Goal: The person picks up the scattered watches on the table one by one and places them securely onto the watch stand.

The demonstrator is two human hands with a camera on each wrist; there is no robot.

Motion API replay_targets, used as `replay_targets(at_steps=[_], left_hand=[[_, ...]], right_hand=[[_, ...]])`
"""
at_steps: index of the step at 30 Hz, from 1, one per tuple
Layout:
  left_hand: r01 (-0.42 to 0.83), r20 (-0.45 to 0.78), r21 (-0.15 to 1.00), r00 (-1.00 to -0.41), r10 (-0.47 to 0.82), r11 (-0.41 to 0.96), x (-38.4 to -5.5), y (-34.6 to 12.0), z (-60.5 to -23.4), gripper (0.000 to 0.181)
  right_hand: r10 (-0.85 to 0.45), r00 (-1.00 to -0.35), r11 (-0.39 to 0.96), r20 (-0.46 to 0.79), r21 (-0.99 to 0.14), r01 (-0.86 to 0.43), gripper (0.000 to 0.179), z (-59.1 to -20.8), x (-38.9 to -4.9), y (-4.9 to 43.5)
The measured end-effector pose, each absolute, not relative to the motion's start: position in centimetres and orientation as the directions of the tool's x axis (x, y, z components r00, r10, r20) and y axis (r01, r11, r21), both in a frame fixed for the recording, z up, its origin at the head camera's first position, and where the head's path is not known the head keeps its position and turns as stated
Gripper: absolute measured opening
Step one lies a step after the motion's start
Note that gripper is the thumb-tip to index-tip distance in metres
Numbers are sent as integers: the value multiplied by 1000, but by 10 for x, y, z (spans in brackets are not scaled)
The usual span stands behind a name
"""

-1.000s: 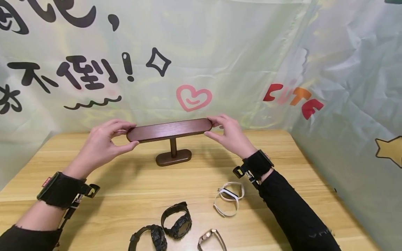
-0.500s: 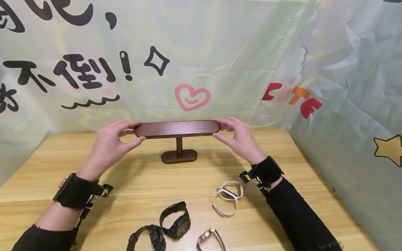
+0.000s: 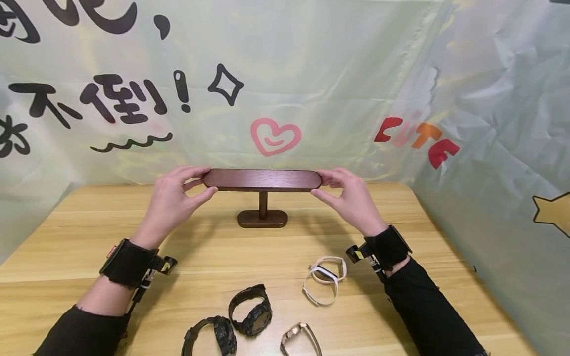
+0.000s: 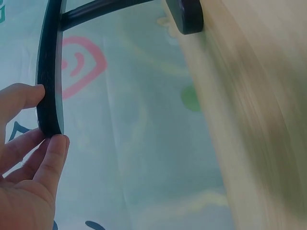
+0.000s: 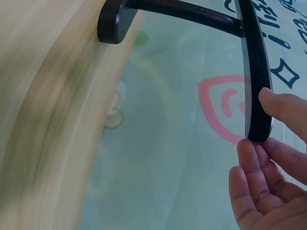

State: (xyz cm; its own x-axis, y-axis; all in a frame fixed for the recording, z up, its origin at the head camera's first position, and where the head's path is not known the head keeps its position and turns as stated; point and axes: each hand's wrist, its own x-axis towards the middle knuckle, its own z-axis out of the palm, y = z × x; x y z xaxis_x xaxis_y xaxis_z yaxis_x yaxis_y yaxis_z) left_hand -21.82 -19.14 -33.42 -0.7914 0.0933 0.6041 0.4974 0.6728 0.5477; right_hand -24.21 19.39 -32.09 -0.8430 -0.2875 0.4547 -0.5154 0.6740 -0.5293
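A dark brown wooden display stand (image 3: 262, 180) stands towards the back of the table, its long rounded bar level on a short post above an oval base (image 3: 262, 219). My left hand (image 3: 171, 205) pinches the bar's left end between thumb and fingers. At the opposite end, my right hand (image 3: 354, 200) pinches the bar the same way. In the left wrist view the thumb lies on the bar's front edge (image 4: 49, 81), fingers at its tip. The right wrist view shows a matching hold on the bar (image 5: 258, 96). Whether the base touches the table is hard to tell.
Nearer on the wooden table (image 3: 187, 277) lie two black watches (image 3: 256, 316) (image 3: 218, 336), a pale bracelet-like watch (image 3: 298, 336) and white-strapped bands (image 3: 325, 279). A printed cloth (image 3: 311, 74) hangs behind and along the right side.
Both hands have moved the stand to the right. Its bar, tilted up to the right before, has turned to lie level and square to the view. The watches have stayed put.
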Motion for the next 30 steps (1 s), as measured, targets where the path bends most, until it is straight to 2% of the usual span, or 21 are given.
replay_targets(at_steps=[30], left_hand=[[488, 597, 545, -797, 93, 682, -211, -185, -332, 46]], right_hand=[[-270, -846, 684, 460, -527, -505, 48, -322, -243, 196]])
